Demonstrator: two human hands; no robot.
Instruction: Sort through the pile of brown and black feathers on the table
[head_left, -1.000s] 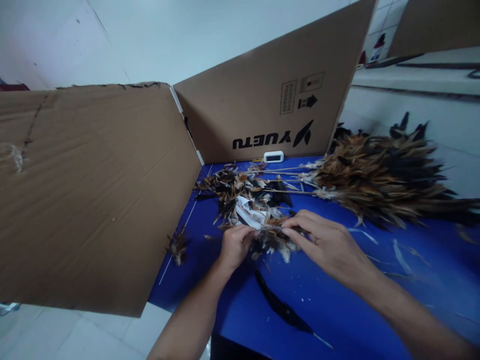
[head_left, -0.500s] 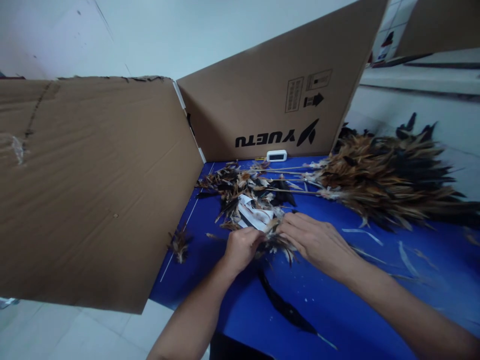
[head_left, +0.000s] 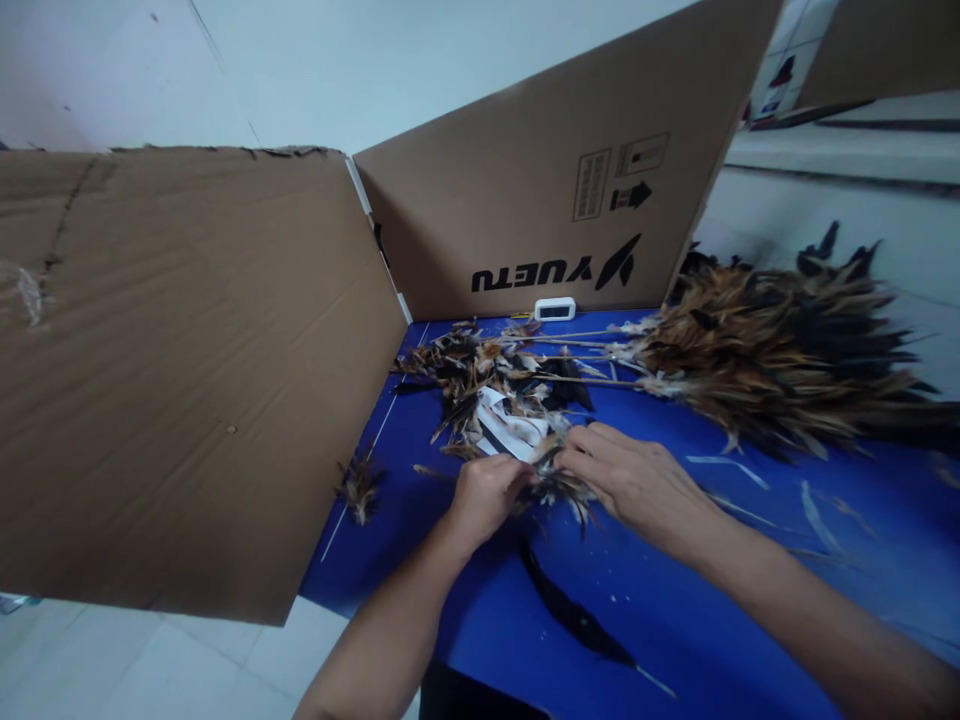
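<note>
A small tuft of brown and black feathers (head_left: pixel 564 490) is pinched between my two hands above the blue tabletop (head_left: pixel 480 610). My left hand (head_left: pixel 486 495) is closed at its left side, fingertips partly hidden. With fingers bent together, my right hand (head_left: pixel 626 475) grips the tuft from the right. Just beyond them lies a white strip of paper or tape (head_left: pixel 514 432) with a dark band. A heap of loose feathers (head_left: pixel 469 375) spreads behind it. Closer to me rests one long black feather (head_left: pixel 574 610) with a pale quill.
Cardboard panels stand on the left (head_left: pixel 187 380) and at the back (head_left: pixel 555 170). Feather dusters (head_left: pixel 780 350) with thin sticks lie at the right. A small white device (head_left: pixel 555 310) sits against the back panel. A loose feather clump (head_left: pixel 360 488) lies near the left edge.
Both hands stay almost in place, still closed at the feather tuft. The right hand's fingers shift very slightly; the camera view moves a little.
</note>
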